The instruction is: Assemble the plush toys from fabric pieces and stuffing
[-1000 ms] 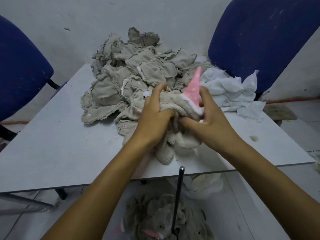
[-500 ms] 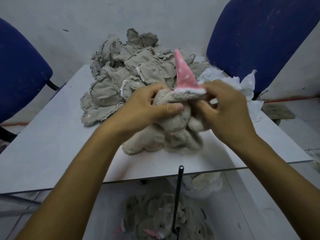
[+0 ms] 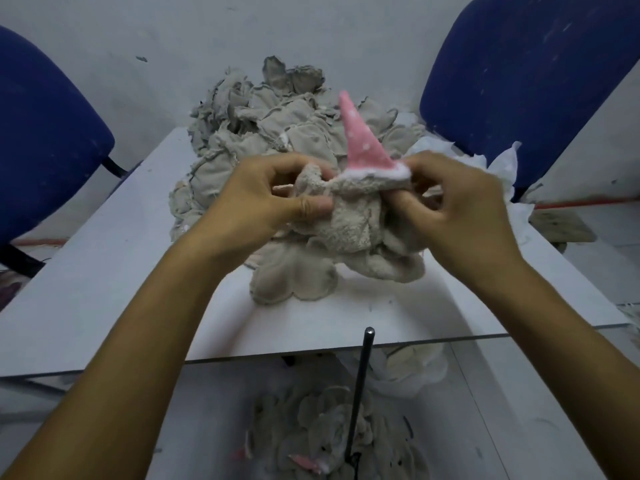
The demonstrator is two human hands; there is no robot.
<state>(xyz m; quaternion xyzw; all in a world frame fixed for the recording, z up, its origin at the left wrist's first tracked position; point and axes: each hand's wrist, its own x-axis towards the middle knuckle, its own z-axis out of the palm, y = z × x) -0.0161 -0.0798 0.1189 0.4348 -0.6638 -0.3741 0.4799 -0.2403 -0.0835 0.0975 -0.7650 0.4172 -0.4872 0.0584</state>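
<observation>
I hold a limp beige plush toy skin [image 3: 349,223] above the white table [image 3: 104,289]. A pink dotted cone hat [image 3: 362,143] with a white rim points up from its top. My left hand [image 3: 256,199] grips the skin's left side, thumb pressed on the fabric. My right hand [image 3: 457,202] pinches the right side just under the hat rim. The skin's flat limbs [image 3: 294,278] hang down onto the table. Behind it lies a big heap of inside-out beige fabric pieces [image 3: 263,133].
White stuffing or cloth [image 3: 502,168] lies at the table's right rear. Blue chairs stand at the left [image 3: 45,143] and right [image 3: 519,71]. A thin dark metal rod [image 3: 360,393] rises in front of the table edge. Finished beige plush toys [image 3: 311,434] lie on the floor below.
The plush skin was lifted off the table and turned, so the pink hat swung from leaning right to standing upright. Both hands shifted their grip to its upper sides.
</observation>
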